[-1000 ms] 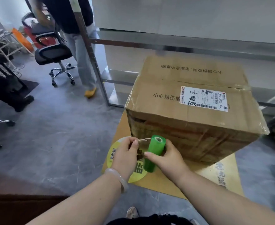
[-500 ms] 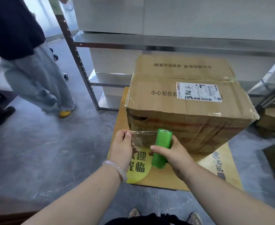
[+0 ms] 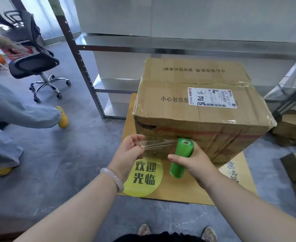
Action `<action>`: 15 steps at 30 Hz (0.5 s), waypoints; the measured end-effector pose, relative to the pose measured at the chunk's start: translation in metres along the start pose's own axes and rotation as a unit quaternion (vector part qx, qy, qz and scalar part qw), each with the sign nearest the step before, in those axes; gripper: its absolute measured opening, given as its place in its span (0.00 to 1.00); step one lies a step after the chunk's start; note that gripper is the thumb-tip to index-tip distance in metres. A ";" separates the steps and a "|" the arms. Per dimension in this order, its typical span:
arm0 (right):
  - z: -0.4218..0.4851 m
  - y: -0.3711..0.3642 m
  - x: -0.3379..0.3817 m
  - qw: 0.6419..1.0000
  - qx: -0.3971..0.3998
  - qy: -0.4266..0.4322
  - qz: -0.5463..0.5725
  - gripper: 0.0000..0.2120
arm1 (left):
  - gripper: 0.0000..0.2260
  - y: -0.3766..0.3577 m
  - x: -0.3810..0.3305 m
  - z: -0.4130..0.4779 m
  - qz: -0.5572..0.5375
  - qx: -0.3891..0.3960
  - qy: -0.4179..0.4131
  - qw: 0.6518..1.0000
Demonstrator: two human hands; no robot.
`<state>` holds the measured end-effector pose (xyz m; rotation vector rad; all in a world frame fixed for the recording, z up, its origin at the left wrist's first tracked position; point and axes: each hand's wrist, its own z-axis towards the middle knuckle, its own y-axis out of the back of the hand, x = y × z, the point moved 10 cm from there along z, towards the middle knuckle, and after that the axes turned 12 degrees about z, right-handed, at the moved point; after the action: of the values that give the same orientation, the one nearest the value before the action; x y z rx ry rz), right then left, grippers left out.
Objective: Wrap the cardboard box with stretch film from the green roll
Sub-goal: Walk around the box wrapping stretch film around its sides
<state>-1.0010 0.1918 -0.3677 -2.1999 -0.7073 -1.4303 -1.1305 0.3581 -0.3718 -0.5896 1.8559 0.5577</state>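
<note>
Pinching the free end of the stretch film (image 3: 158, 145) between thumb and curled fingertips (image 3: 137, 137): left hand (image 3: 128, 151), palm turned up, pale bracelet (image 3: 112, 179) on its wrist. The film is clear, gathered into creases, and drawn taut from that pinch across to the green roll (image 3: 181, 158).

Right hand (image 3: 196, 163): fingers wrapped behind the roll, thumb (image 3: 176, 157) laid across its front. The roll is held near upright with its top tilted away and its hollow core showing.

Beyond both sets of fingers:
- Cardboard box (image 3: 196, 117): large, brown, flaps taped shut. Its near face stands just behind film and roll, and the roll and right hand cover part of its lower edge.
- Metal shelving (image 3: 77, 55): behind the box, with a perforated upright off to the left.

Beneath the fingers:
- Flat tan board (image 3: 183, 189) under the box.
- Round yellow sticker (image 3: 143, 179) at the board's near left corner.
- Grey floor (image 3: 65, 163).

Well apart, left of the left hand:
- Another person's trouser leg (image 3: 21, 114) and yellow shoe (image 3: 62, 117).
- Office chair (image 3: 37, 65) on castors.

Right of the right hand: smaller boxes (image 3: 293, 126) on the floor.

Writing:
- Sticker: 欢迎光临 in black.
- Box top: 小心划伤胶, the rest covered by a white shipping label (image 3: 211, 97). A similar line runs upside down on the far flap.
- Label: barcode, handwritten characters and "N705 A32". The small print is too small to read.
- Board, by the right wrist: characters partly hidden.
</note>
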 end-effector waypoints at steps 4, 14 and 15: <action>-0.002 -0.004 0.004 1.000 0.002 0.023 -0.005 0.24 | 0.11 0.003 0.005 0.005 0.073 -0.015 -0.011 0.997; 0.004 -0.019 0.008 0.992 0.071 0.041 -0.097 0.20 | 0.02 0.024 0.020 0.021 0.052 -0.027 0.028 0.998; 0.004 -0.020 0.010 0.991 0.069 0.046 -0.102 0.19 | 0.04 0.025 0.021 0.023 0.040 -0.035 0.029 0.998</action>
<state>-1.0071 0.2117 -0.3584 -1.9899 -0.9914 -1.5209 -1.1369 0.3887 -0.3962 -0.5863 1.9273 0.6668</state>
